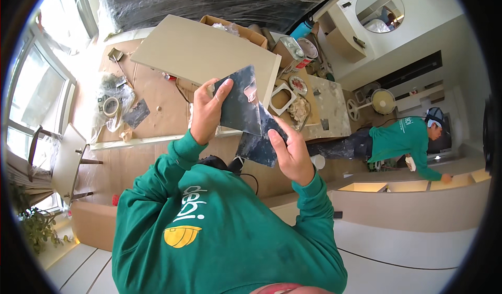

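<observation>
My left hand (208, 108) grips a dark, flat, rectangular putty spreader (236, 103), its thumb pressed on the face. A dab of pinkish-beige putty (251, 91) sits near that spreader's right edge. A second dark putty spreader (257, 148), smudged with pale residue, is pinched in my right hand (296, 155). The left spreader's lower corner overlaps the upper part of the right one; whether they touch is hard to tell. Both are held up in front of my chest, on the near side of the worktable (172, 137).
A large beige panel (204, 48) lies across the worktable. Around it are a tape roll (111, 107), another dark flat sheet (137, 114), a white square frame (282, 98) and an open can (307, 48). To the right, a co-worker (400, 140) leans over open shelving (408, 186). A chair (68, 163) stands left.
</observation>
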The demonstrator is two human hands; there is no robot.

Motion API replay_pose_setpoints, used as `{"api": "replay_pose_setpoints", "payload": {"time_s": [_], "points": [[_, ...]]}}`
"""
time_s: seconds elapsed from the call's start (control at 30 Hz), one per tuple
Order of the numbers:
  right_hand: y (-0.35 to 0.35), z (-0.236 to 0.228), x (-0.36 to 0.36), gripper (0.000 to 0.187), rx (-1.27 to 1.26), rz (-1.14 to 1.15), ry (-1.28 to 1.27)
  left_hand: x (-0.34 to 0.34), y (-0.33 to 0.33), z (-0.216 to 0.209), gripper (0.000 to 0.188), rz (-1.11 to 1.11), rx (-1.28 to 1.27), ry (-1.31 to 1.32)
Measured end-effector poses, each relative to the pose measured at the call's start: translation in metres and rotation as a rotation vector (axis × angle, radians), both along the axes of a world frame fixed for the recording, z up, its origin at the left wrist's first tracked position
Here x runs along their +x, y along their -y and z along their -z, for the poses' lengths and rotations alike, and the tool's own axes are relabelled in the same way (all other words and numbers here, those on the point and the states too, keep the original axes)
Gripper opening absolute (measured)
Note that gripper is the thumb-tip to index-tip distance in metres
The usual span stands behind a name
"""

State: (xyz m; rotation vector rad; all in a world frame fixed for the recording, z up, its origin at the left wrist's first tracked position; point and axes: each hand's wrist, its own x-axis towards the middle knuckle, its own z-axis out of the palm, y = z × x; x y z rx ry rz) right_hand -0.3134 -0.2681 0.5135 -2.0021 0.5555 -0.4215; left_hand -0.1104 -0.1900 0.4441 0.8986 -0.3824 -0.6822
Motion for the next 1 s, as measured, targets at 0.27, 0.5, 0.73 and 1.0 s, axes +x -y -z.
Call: {"api": "replay_pose_setpoints", "payload": {"time_s": [0.27, 0.5, 0.73, 1.0], "points": [[0.044, 0.014, -0.013, 0.036, 0.48, 0.415, 0.49, 0.001, -0.001, -0.019, 0.035, -0.129, -0.158, -0.11], [0.029, 0.047, 0.019, 0.039, 0.407, 0.729, 0.737, -0.026, 0.002, -0.003, 0.043, -0.258, 0.142, 0.39], [0.04, 0.042, 0.022, 0.038, 0.502, 0.63, 0.761, -0.034, -0.005, -0.021, 0.035, -0.171, 0.158, 0.726], [0.04, 0.03, 0.034, 0.035, 0.565, 0.629, 0.829, -0.033, -0.019, -0.009, 0.035, -0.058, 0.104, 0.814]]}}
